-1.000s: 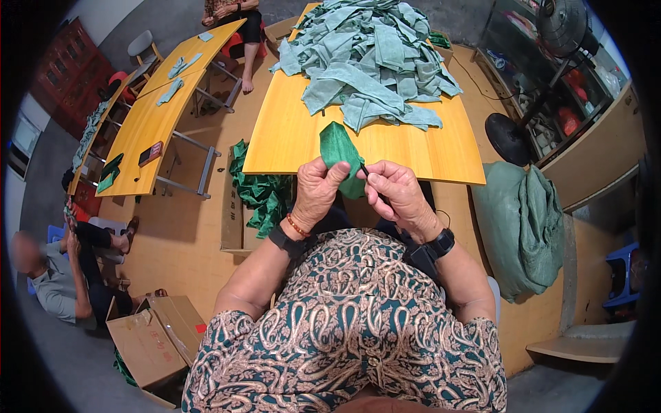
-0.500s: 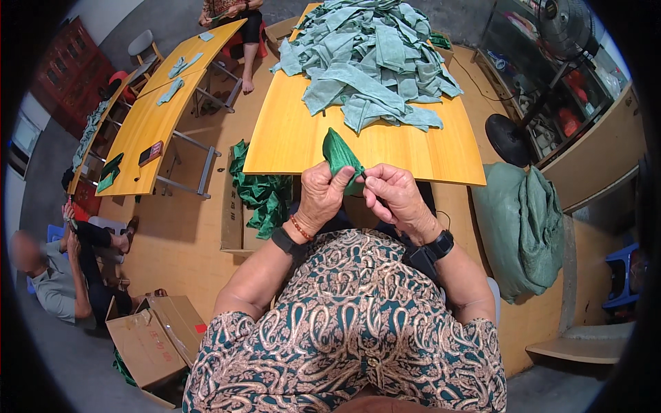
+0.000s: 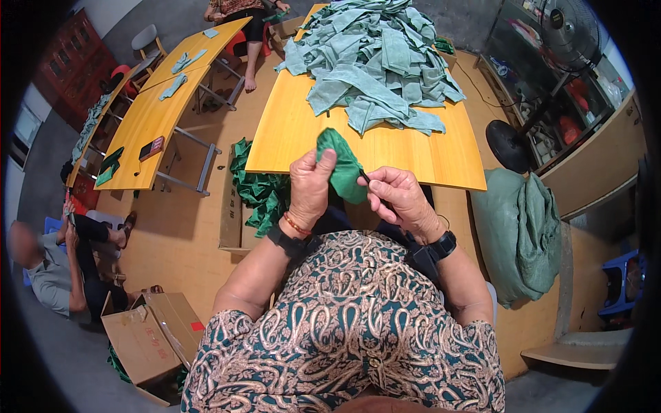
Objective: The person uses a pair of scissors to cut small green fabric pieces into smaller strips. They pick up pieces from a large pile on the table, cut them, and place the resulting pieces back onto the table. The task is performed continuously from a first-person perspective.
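Note:
My left hand (image 3: 308, 187) grips a shiny dark-green piece of cloth (image 3: 341, 172), thumb up along its face. Folded and pointed at the top, the cloth hangs just off the near edge of the yellow table (image 3: 289, 138). At its right side, my right hand (image 3: 401, 198) pinches a thin black piece (image 3: 363, 177) between thumb and forefinger. Whether that piece is a cord end or a small tool, I cannot tell. Beyond my hands, a large heap of pale green cloth pieces (image 3: 385, 76) covers the table's far part.
Left of my knees stands a carton (image 3: 230, 230) of crumpled green cloth (image 3: 261, 206). A bulging green sack (image 3: 516, 241) sits on the right, below a standing fan (image 3: 509, 144). Another carton (image 3: 144, 344) is at lower left. Two people sit by the left-hand tables (image 3: 138, 148).
My left hand has shifted slightly left and its thumb now points up. The cloth has turned and spread, showing a broader face. The black piece in my right hand shows more clearly.

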